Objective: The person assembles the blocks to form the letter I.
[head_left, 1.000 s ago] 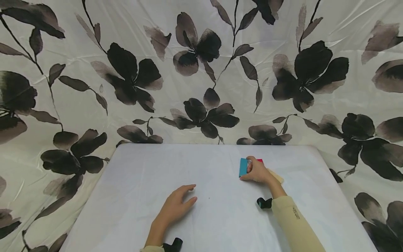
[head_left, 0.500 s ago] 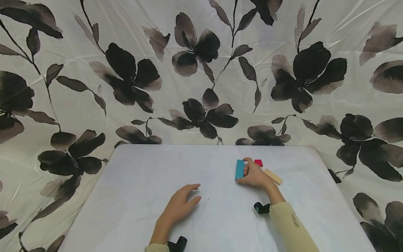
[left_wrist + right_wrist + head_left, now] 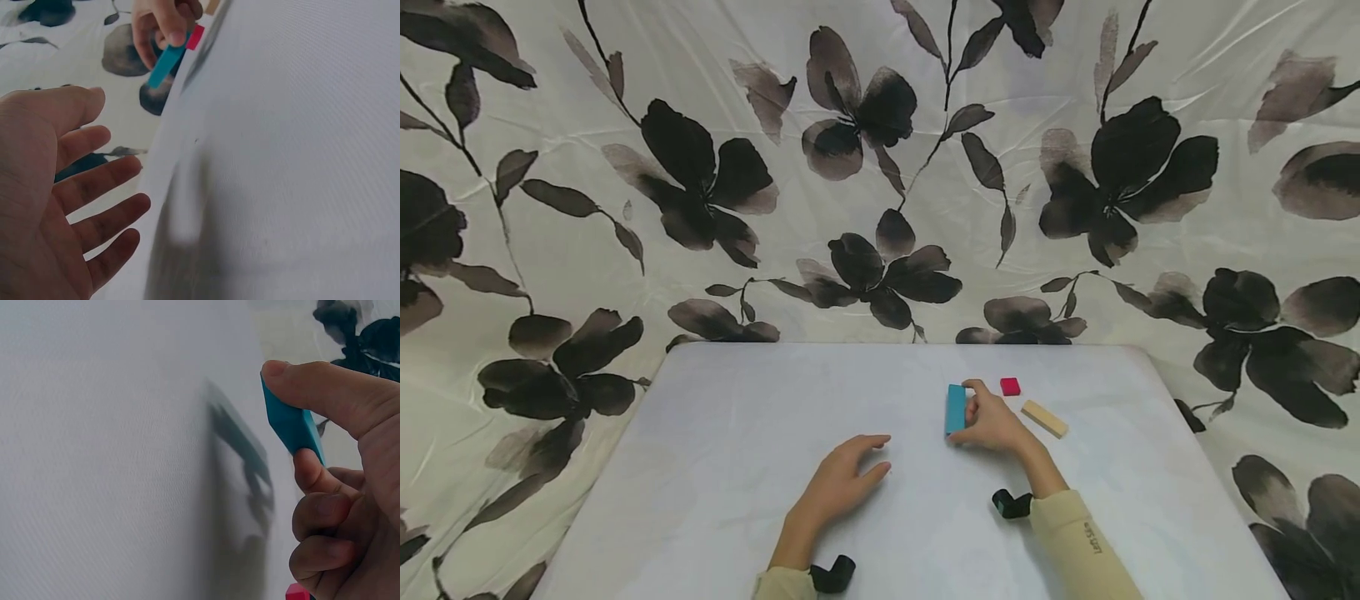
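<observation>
Right hand pinches the blue block end to end, thumb at the end nearer the person and index finger at the far end. Between those two tips the hand is spread just as wide as the block is long; the other fingers curl in toward the palm, as the right wrist view shows. The block's long axis runs almost straight away from the person in the head view, one end toward the far edge of the table, the other back toward the wearer. Seen from the right wrist it slants from upper left to lower right; from the left wrist, from upper right down to lower left. It is held off the table, right of the middle, its shadow falling apart from it.

Just beyond the right hand, the small red block lies on the table. Near the right wrist is the wooden block, its length slanting from far left to near right.

Left hand is well open and holds nothing, thumb and fingers apart, to the left of the blue block and nearer the person.

Each wrist carries a black device beside a pale sleeve. Behind the table hangs a white cloth with dark flowers.
</observation>
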### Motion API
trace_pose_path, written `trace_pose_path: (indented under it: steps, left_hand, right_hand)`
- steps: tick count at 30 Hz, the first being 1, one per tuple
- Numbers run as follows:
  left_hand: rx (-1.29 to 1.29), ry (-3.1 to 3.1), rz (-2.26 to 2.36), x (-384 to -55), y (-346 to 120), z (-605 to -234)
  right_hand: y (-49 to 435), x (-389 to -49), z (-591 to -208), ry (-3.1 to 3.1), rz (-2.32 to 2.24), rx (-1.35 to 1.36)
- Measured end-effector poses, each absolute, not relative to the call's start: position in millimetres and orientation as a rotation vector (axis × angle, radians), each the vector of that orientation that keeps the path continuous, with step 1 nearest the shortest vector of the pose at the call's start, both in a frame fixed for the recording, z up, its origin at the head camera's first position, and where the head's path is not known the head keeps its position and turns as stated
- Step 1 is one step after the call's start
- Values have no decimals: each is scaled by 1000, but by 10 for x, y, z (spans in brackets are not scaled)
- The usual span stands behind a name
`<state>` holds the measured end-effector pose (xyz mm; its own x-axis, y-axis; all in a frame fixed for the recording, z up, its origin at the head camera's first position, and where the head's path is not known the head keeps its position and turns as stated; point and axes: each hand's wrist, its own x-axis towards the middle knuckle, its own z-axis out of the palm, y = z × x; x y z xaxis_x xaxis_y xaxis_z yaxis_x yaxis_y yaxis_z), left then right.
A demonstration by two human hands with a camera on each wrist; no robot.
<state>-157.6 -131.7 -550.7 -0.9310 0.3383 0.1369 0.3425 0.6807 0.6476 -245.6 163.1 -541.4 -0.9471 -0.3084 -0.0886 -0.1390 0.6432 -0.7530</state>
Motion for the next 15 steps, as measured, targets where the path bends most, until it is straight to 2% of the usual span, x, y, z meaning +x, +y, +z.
trace_pose_path:
  steps: [15]
  left_hand:
    - [-612, -2888, -1127, -1700, -1209, -5551]
  right_hand:
    - [1498, -2295, -5481, 2627, -1208, -436]
